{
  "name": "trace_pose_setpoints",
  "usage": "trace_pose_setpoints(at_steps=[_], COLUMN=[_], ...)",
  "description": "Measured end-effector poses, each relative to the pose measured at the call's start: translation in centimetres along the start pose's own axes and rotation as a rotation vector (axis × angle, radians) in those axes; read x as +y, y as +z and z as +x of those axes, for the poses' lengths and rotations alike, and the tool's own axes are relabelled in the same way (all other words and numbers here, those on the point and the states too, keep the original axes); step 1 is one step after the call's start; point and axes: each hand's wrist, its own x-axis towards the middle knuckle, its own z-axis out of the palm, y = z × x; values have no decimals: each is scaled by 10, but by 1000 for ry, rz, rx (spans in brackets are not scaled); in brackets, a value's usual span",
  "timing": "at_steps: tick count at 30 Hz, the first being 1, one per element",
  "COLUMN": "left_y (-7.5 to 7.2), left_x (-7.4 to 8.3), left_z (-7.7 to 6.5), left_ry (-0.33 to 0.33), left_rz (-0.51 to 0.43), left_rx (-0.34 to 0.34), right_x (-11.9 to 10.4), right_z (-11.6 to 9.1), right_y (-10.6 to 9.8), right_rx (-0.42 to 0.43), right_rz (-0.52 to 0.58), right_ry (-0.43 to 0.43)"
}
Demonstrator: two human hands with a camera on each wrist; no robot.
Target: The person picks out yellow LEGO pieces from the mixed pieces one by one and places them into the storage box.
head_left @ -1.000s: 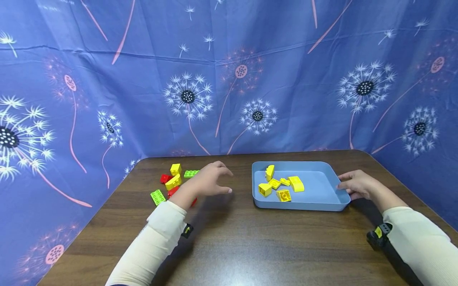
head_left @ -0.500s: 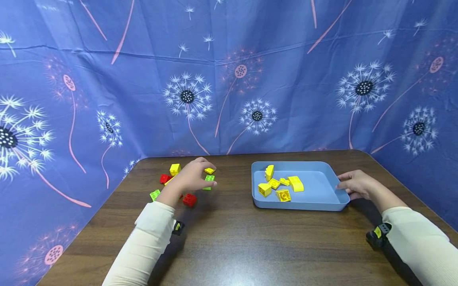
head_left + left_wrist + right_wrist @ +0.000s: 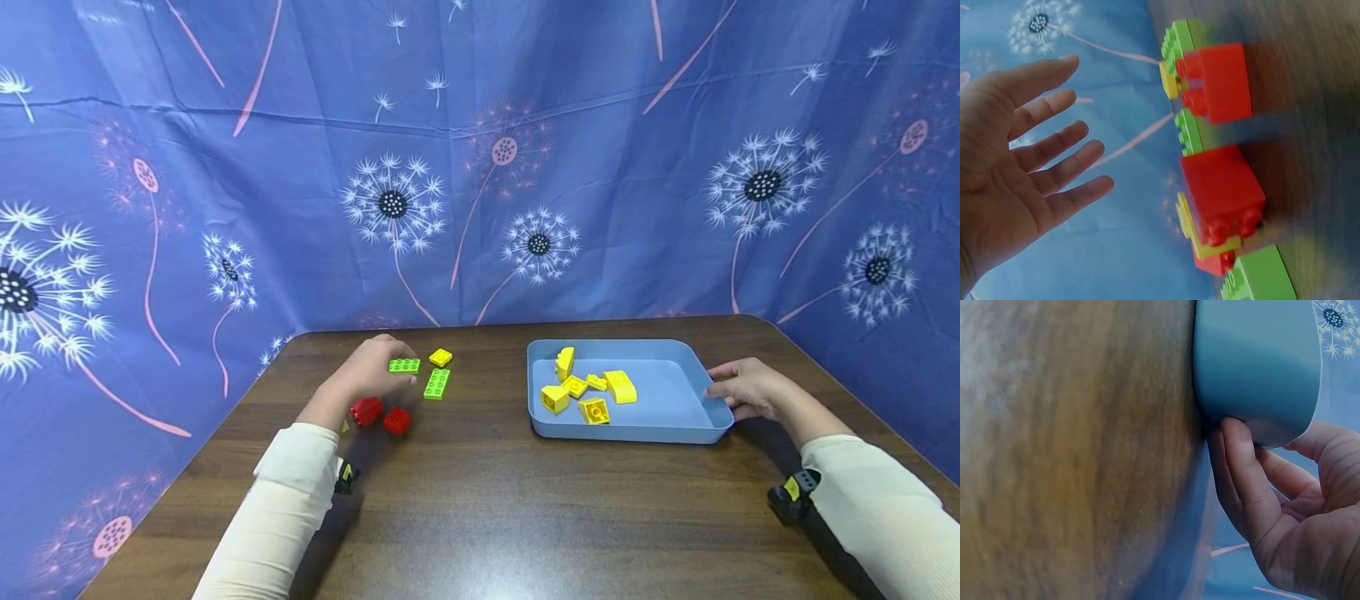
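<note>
My left hand (image 3: 367, 369) hovers over the loose toy building bricks on the table's left side, its fingers spread and nothing in them, as the left wrist view shows. Close by it lie two red bricks (image 3: 397, 421), two flat green bricks (image 3: 437, 383) and a small yellow brick (image 3: 440, 357). In the left wrist view a curved yellow brick (image 3: 1216, 247) shows behind a red brick (image 3: 1222, 187); the head view hides it behind the hand. My right hand (image 3: 753, 390) grips the right end of a blue tray (image 3: 667, 392), thumb at the rim and fingers against the outer wall.
Several yellow bricks (image 3: 620, 387) lie in the left half of the tray. A wooden table (image 3: 480, 500) carries everything, and a blue dandelion-print cloth (image 3: 480, 167) hangs behind its far edge.
My left hand has moved left across the bricks, bringing the green, red and small yellow bricks on its right into sight. The right hand and tray have stayed put.
</note>
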Motion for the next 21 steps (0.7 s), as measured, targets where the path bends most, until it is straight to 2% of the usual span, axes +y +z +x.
trace_pose_setpoints(at_steps=[5,13,21], left_y=[-4,-5,-1], left_x=[-14,-42,-59], left_z=[-2,-2,0], left_ry=[-35,-206,-307], left_rz=[-23,-58,-44], left_rx=[-27,-109,-193], right_x=[0,1,-1], right_z=[1,1,1], right_y=[-1,0,0], right_rx=[4,18,14], right_rz=[-10,-23,-13], right_ry=[6,-8,4])
